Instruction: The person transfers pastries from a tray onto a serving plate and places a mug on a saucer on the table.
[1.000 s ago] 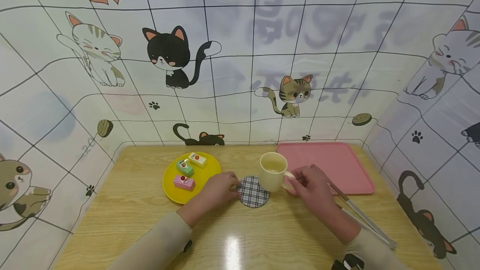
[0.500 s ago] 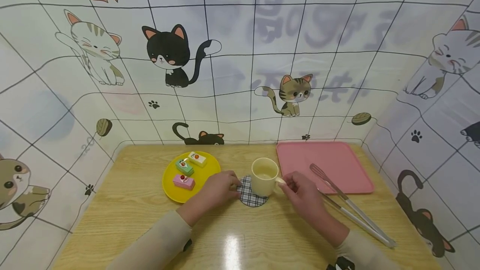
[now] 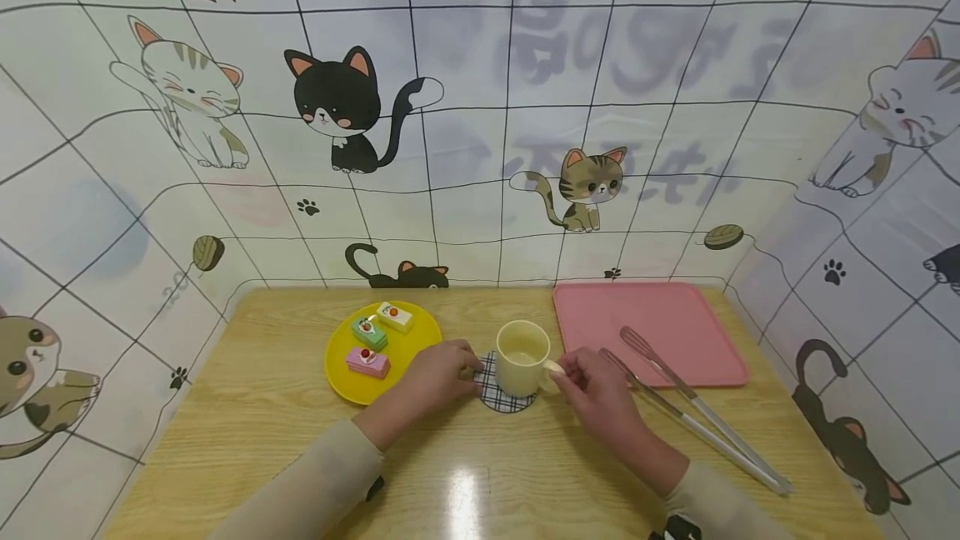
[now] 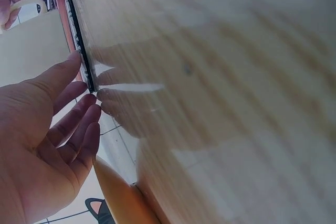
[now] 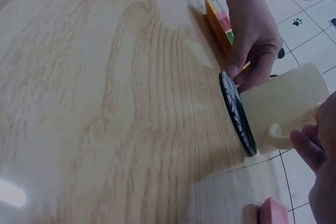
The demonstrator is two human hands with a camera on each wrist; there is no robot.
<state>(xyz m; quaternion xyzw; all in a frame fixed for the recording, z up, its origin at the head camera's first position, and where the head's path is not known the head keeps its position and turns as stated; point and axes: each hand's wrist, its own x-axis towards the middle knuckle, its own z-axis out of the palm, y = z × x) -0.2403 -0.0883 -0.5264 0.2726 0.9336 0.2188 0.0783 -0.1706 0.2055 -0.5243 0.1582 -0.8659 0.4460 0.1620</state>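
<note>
A pale yellow mug (image 3: pixel 522 357) stands upright over a round black-and-white plaid coaster (image 3: pixel 492 394); its base is on or just above the coaster, and I cannot tell which. My right hand (image 3: pixel 600 394) pinches the mug's handle (image 5: pixel 281 139) between thumb and fingers. My left hand (image 3: pixel 438 373) holds the coaster's left rim; in the left wrist view the thumb (image 4: pixel 65 72) touches the coaster (image 4: pixel 79 40) and the fingertips sit at its edge. Part of the coaster is hidden under the mug.
A yellow plate (image 3: pixel 345 382) with toy cake slices in pink (image 3: pixel 367 363), green (image 3: pixel 369 333) and pale yellow (image 3: pixel 394 317) lies beside the left hand. Metal tongs (image 3: pixel 720 423) lean over a pink tray (image 3: pixel 637 307) at the right. A cat-print curtain (image 3: pixel 465 107) surrounds the wooden table (image 3: pixel 420 490).
My right hand has carried the mug left and slightly nearer, from beside the coaster to over it. The left hand has stayed at the coaster's rim.
</note>
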